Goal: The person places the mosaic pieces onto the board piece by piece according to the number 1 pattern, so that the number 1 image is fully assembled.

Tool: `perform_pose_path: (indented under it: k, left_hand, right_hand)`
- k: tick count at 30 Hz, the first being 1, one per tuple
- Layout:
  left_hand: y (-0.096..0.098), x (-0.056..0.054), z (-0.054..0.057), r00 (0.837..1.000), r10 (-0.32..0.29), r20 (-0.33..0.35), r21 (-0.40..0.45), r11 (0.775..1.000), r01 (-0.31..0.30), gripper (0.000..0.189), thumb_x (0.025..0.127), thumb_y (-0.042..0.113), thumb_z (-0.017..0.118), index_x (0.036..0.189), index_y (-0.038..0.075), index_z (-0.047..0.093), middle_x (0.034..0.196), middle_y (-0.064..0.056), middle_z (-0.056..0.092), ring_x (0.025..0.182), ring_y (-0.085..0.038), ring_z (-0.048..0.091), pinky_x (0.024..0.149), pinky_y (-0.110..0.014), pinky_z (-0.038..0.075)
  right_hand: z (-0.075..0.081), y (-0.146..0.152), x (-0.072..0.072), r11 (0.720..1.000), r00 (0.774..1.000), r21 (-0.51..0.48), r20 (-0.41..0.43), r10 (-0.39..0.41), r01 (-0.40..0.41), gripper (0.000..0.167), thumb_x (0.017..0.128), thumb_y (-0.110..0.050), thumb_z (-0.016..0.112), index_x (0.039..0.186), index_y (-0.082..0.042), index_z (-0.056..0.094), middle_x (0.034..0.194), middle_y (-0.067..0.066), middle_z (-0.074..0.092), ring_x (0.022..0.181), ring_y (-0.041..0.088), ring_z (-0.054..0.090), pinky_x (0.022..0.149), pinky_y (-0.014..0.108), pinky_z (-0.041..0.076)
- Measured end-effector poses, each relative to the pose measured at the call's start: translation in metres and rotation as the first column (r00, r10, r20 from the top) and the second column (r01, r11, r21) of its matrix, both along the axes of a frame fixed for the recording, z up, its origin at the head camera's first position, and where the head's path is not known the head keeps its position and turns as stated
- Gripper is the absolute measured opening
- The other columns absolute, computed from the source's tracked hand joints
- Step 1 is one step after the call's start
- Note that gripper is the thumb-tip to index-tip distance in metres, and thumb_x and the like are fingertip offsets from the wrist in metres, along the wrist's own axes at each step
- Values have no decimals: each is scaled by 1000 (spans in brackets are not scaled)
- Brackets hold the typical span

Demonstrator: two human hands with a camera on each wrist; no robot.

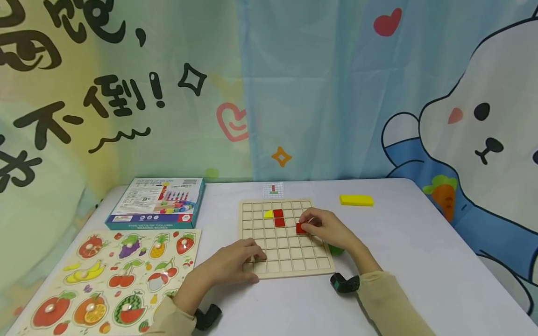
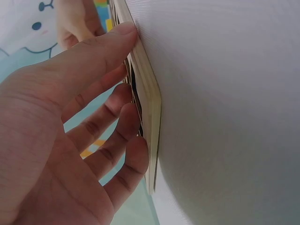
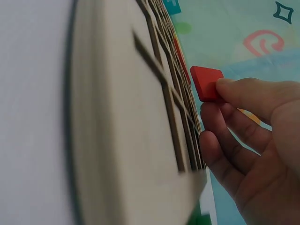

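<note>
A wooden grid board (image 1: 280,255) lies on the table. My left hand (image 1: 229,263) rests at its near left corner, the thumb touching the edge and the bent fingers on the top, as the left wrist view (image 2: 89,126) confirms. Over the board's right part, my right hand (image 1: 327,227) pinches a red square tile (image 3: 207,84) between thumb and fingers, held just off the grid. Two red tiles (image 1: 279,222) sit one behind the other in the grid's upper part, with a yellow piece (image 1: 268,214) left of the farther one.
Behind the board lies a small pattern card (image 1: 273,190). A yellow block (image 1: 356,200) is at the back right; a green piece (image 1: 336,250) shows partly under my right wrist. To the left are a boxed set (image 1: 155,203) and a fruit puzzle board (image 1: 105,247).
</note>
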State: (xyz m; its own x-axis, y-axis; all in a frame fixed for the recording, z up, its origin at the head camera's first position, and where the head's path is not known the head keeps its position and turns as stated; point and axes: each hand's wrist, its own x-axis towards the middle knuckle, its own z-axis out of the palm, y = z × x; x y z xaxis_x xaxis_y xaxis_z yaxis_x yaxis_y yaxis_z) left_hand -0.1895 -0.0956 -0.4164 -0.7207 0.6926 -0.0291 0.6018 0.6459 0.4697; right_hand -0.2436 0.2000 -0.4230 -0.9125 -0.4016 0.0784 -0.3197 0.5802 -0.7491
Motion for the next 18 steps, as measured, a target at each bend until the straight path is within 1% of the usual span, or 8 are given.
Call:
perform_pose_path:
  k: [6,15,18]
  left_hand:
    - [0,0,2,1000,-11,-2,14,1000,11,38,77,31,77,111,20,64,104,7,57,89,-7,52,73,-24,44]
    - [0,1,1,1000,-3,-3,5,1000,3,39,77,32,77,111,23,64,105,9,57,89,-5,52,75,-24,45]
    - [0,1,1,1000,-1,-1,4,1000,1,39,77,32,77,112,23,64,105,9,56,90,-5,51,75,-24,45]
  right_hand:
    - [-2,-11,-3,999,1000,-14,2,30,-30,8,93,-21,60,100,-18,62,103,0,66,87,14,61,81,33,48]
    - [1,-29,-2,999,999,-8,-3,38,-38,9,93,-18,60,101,-15,62,101,-1,64,85,14,60,78,30,48]
    - [0,-34,-3,999,999,-7,-16,45,-45,8,92,-17,60,100,-15,62,101,-1,64,85,13,59,78,29,48]
